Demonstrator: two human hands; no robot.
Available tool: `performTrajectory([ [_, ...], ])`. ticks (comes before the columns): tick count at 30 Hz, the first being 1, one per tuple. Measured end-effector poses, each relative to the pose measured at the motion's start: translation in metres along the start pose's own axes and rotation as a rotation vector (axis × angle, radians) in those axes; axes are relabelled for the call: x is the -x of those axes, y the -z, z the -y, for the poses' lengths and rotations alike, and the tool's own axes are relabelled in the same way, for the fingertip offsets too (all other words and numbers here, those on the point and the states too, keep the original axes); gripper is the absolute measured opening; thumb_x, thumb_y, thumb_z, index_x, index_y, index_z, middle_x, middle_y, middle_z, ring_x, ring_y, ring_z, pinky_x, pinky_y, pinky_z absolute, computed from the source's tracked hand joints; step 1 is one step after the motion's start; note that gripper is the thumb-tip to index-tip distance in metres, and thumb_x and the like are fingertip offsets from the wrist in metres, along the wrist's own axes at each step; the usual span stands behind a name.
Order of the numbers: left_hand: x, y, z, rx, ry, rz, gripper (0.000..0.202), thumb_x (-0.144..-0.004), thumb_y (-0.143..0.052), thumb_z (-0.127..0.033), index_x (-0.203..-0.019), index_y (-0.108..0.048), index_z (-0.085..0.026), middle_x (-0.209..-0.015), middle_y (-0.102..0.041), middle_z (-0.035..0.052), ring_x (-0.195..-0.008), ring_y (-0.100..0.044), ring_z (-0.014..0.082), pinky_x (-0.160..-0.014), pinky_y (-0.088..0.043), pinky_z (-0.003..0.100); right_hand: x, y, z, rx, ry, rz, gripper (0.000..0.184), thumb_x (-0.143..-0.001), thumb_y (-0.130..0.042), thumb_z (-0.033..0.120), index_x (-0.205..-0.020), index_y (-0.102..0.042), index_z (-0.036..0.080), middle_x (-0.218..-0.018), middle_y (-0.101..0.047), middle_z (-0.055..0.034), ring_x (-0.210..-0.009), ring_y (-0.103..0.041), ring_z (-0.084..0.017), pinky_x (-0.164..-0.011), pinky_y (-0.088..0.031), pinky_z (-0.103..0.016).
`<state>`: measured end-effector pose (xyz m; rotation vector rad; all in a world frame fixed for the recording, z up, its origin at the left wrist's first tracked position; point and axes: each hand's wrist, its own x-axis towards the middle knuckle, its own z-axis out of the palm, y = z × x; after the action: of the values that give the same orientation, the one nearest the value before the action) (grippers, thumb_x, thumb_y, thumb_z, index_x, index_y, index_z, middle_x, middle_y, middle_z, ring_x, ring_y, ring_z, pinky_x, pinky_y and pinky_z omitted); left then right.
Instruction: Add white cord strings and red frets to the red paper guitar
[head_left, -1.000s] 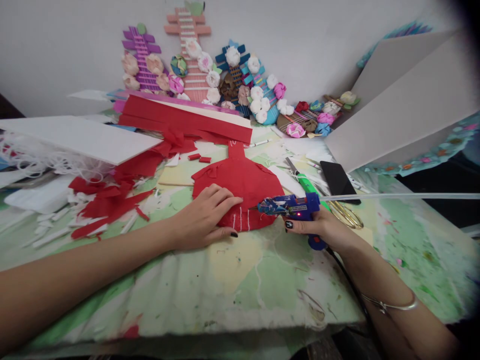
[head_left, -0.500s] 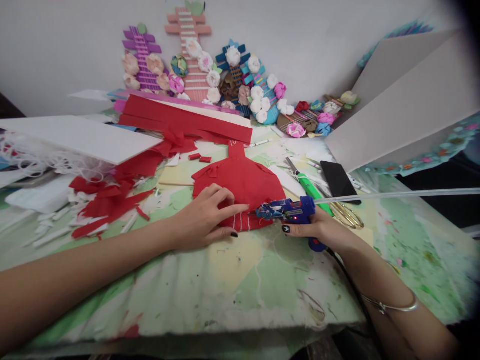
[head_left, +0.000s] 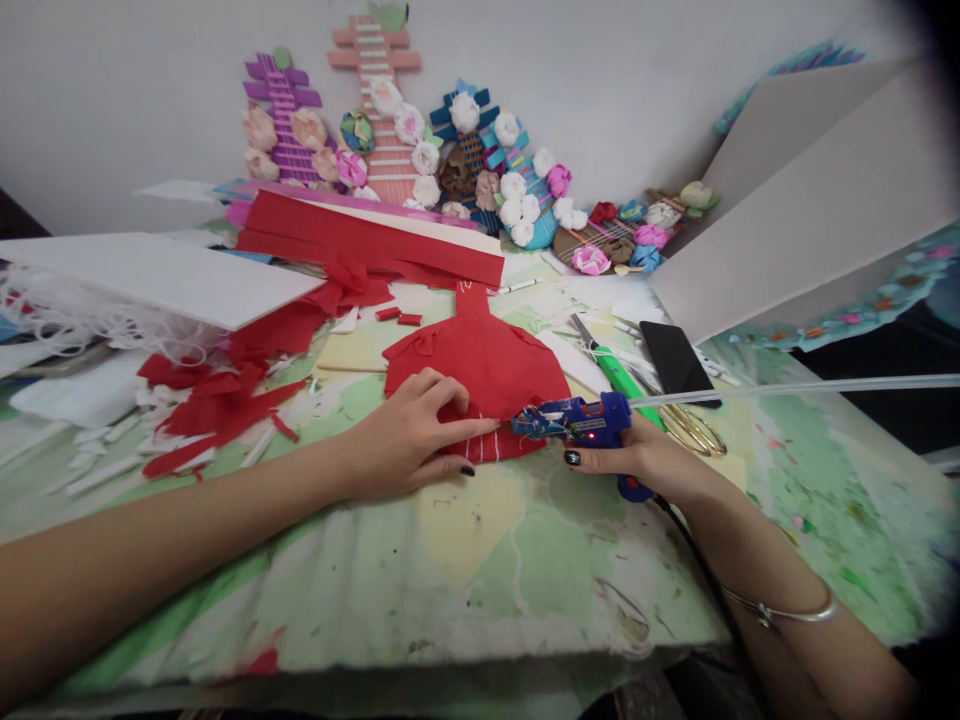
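A red paper-covered guitar-like shape (head_left: 510,365) lies flat in front of me, its neck pointing away. Several white lines run across its near edge. My left hand (head_left: 420,430) rests on its near left part, index finger stretched over the white lines and thumb apart below. In my right hand (head_left: 637,455) is a blue hot glue gun (head_left: 585,420), gripped by the handle with a red light glowing. The gun's nozzle points left at the red shape, close to my left index fingertip. Whether it touches the paper I cannot tell. A clear glue stick (head_left: 787,388) sticks out behind it.
Behind the gun lie a green cutter (head_left: 619,375), gold-handled scissors (head_left: 694,430) and a black phone (head_left: 679,360). Red paper scraps (head_left: 195,400) and a white board (head_left: 165,275) are on the left. Decorated instrument shapes (head_left: 382,150) lean on the wall; large boards (head_left: 795,190) stand right.
My left index fingertip has dipped slightly toward the near edge, by the white lines. The glue gun and the red shape stay almost still.
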<state>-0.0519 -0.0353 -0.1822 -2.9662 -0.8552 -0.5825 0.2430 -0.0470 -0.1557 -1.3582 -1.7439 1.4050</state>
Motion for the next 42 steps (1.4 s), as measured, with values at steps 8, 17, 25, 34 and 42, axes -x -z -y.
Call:
performTrajectory([
  [8, 0.0, 0.003, -0.003, -0.012, -0.02, -0.031, 0.039, -0.09, -0.051, -0.036, -0.125, -0.054, -0.02, -0.109, -0.048, 0.0124, -0.101, -0.041, 0.0254, -0.09, -0.039, 0.043, 0.001, -0.001, 0.001, -0.017, -0.016, 0.007, 0.048, -0.065, -0.079, 0.038, -0.109, -0.066, 0.025, -0.083, -0.072, -0.002, -0.087, -0.065, -0.025, -0.073, -0.052, -0.033],
  [17, 0.0, 0.007, -0.007, 0.009, -0.09, 0.03, 0.037, -0.086, -0.055, -0.043, -0.119, -0.059, -0.025, -0.112, -0.049, 0.0123, -0.103, -0.041, 0.0277, -0.092, -0.035, 0.047, 0.0, 0.0, -0.002, -0.012, -0.002, -0.013, 0.046, -0.065, -0.079, 0.039, -0.107, -0.067, 0.026, -0.085, -0.073, -0.0018, -0.09, -0.065, -0.026, -0.076, -0.053, -0.035],
  [25, -0.001, 0.006, -0.007, 0.016, -0.083, 0.06, 0.038, -0.084, -0.056, -0.046, -0.118, -0.06, -0.027, -0.114, -0.049, 0.012, -0.104, -0.039, 0.0288, -0.092, -0.034, 0.047, 0.0, -0.001, 0.003, -0.016, -0.008, 0.017, 0.047, -0.065, -0.078, 0.039, -0.108, -0.068, 0.023, -0.088, -0.073, -0.0035, -0.088, -0.065, -0.024, -0.075, -0.053, -0.034],
  [34, 0.0, 0.007, -0.006, 0.038, -0.082, 0.053, 0.039, -0.084, -0.058, -0.045, -0.118, -0.06, -0.027, -0.113, -0.049, 0.012, -0.103, -0.041, 0.0286, -0.091, -0.034, 0.047, 0.003, 0.003, 0.009, -0.07, -0.028, -0.065, 0.041, -0.062, -0.081, 0.038, -0.099, -0.069, 0.025, -0.094, -0.072, -0.0035, -0.095, -0.064, -0.026, -0.081, -0.053, -0.036],
  [42, 0.0, 0.006, -0.007, 0.028, -0.082, 0.05, 0.039, -0.084, -0.057, -0.046, -0.119, -0.06, -0.028, -0.113, -0.049, 0.0116, -0.103, -0.04, 0.0284, -0.092, -0.034, 0.047, 0.004, 0.006, 0.006, -0.025, -0.028, -0.066, 0.043, -0.062, -0.08, 0.042, -0.1, -0.07, 0.024, -0.095, -0.072, -0.0055, -0.091, -0.064, -0.027, -0.078, -0.053, -0.036],
])
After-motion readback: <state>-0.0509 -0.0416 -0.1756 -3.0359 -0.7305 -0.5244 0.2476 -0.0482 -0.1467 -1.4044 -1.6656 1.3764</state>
